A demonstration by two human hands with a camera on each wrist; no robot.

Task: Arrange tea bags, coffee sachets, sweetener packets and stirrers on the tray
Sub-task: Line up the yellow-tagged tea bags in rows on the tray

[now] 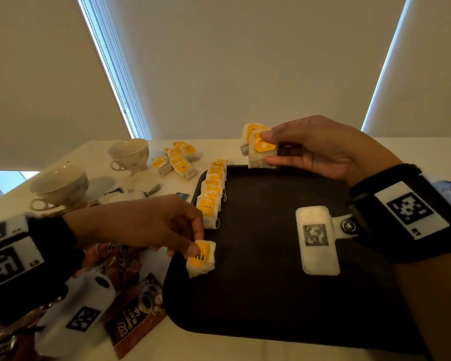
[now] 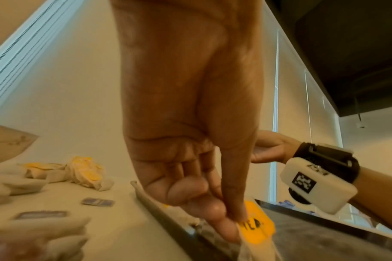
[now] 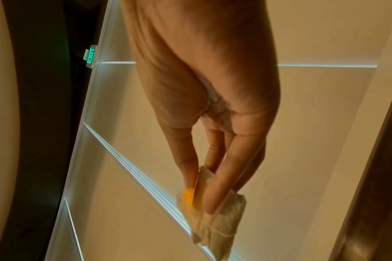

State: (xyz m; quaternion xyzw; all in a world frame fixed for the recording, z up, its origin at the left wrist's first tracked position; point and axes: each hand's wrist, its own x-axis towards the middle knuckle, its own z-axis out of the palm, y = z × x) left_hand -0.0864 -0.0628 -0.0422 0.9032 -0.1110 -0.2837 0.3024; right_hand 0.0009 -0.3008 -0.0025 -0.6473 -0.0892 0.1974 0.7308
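Observation:
A black tray (image 1: 266, 303) lies on the white table. A row of yellow-tagged tea bags (image 1: 212, 191) lines its left edge. My left hand (image 1: 190, 250) pinches one tea bag (image 1: 201, 257) by its yellow tag just above the tray's near left part; the wrist view shows the same tea bag (image 2: 256, 227) under the left hand (image 2: 232, 216). My right hand (image 1: 267, 148) holds a small stack of tea bags (image 1: 259, 149) above the tray's far edge, thumb on top. In the right wrist view the stack of tea bags (image 3: 212, 217) sits between thumb and fingers of the right hand (image 3: 201, 194).
A loose pile of tea bags (image 1: 179, 160) lies behind the tray's left corner. Two teacups (image 1: 129, 155) (image 1: 59, 185) stand at the far left. Brown coffee sachets (image 1: 136, 316) lie near the front left. Small blue packets (image 1: 182, 196) lie beside the tray.

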